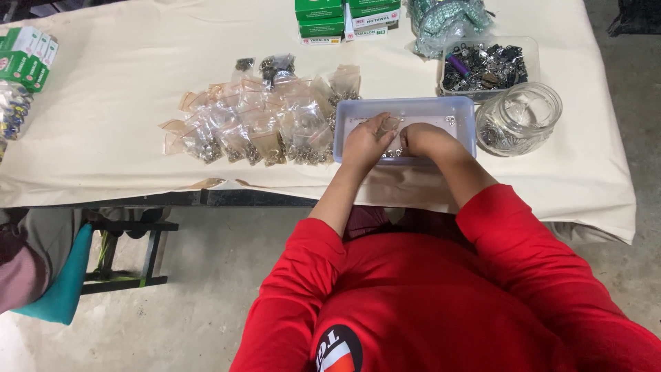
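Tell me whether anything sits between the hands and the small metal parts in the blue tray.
Nothing visible does. The left hand and right hand are both already inside the blue tray, over the small metal parts on its floor. Whether the fingers actually grip any is hidden.

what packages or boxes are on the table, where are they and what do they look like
Green boxes: stacked at the far edge, flat, green and white.
Green cartons: left edge, same colours.
Clear bags: heaped left of the tray, small, holding metal parts.
Foil packs: far right, bagged, silvery green.
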